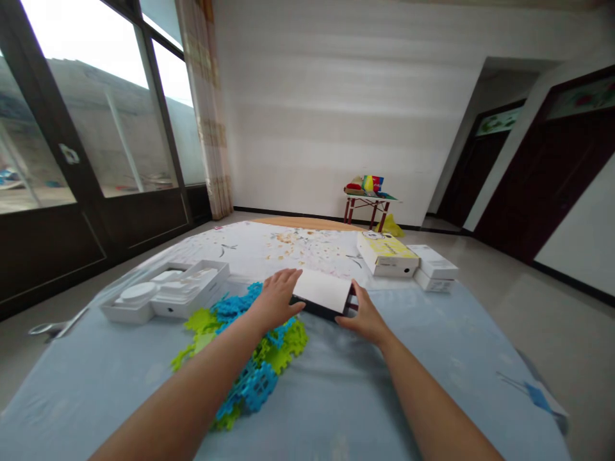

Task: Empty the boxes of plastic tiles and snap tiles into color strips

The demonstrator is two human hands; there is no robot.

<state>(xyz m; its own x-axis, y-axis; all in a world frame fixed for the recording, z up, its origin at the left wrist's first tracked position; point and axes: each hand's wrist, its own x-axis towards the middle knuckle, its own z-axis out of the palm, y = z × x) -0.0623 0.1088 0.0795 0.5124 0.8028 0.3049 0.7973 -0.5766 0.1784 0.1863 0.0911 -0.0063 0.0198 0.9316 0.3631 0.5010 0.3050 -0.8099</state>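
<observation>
A flat box [323, 292] with a white top and a dark front edge is near the middle of the table, between my two hands. My left hand [277, 301] grips its left end, with the thumb at the front corner and the fingers over the top. At the right end, my right hand [364, 315] holds the box between thumb and fingers. Blue [259, 387] and green [294, 342] plastic puzzle-like pieces lie in a pile under and beside my left forearm.
Open white boxes [169, 299] with white inserts stand at the left. A yellow and white box [388, 255] and stacked white boxes [435, 267] are at the right back. The round table [423, 358] has a blue cloth; a small side table [369, 198] stands by the wall.
</observation>
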